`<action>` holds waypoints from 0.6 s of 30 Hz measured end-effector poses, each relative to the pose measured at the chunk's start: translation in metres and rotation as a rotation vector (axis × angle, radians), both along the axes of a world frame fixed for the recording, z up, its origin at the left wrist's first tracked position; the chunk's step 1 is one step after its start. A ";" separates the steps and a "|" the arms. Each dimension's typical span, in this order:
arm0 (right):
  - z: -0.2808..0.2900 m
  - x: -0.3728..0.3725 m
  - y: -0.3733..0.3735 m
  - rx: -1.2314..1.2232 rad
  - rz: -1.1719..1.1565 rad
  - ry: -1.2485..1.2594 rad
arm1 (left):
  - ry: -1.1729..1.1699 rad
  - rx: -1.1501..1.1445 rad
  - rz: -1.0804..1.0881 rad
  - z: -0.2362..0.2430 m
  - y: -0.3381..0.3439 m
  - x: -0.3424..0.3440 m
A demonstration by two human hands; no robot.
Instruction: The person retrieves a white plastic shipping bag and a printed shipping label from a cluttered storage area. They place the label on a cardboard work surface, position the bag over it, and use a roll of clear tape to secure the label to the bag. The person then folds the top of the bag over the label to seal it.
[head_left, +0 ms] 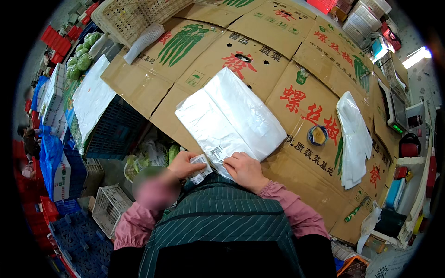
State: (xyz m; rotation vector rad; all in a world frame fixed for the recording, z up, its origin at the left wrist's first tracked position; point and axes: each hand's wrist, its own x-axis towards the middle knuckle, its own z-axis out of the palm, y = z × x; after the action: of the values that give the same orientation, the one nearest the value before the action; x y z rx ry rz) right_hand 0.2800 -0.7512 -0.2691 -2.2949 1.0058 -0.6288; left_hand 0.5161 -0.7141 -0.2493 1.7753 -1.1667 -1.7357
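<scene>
A stack of flat white plastic bags (232, 120) lies on the cardboard-covered table in front of me. Its near corner bears a small printed label (216, 153). My left hand (181, 165), just left of that corner, is closed on a strip of white label stickers (201, 170). Curled fingers of my right hand (245, 171) pinch the near edge of the bags beside the label; the fingertips partly hide what lies under them.
Flattened cardboard (296, 171) covers the table. On it are a tape roll (318, 135), more white bags (353, 139) and a green-handled knife (356, 209). A scale (393, 107) stands far right. Crates (111, 208) with leafy vegetables (153, 153) nearby crowd the left.
</scene>
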 end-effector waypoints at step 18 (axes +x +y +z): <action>0.058 -0.058 -0.042 0.131 -0.496 -0.558 | 0.094 -0.010 -0.026 -0.006 -0.018 -0.015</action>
State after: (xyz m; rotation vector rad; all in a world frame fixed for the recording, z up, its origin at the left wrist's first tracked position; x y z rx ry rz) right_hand 0.2218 -0.7937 -0.2111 -1.6044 1.2773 -1.2729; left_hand 0.5012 -0.7326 -0.2553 1.6604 -1.1618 -1.8039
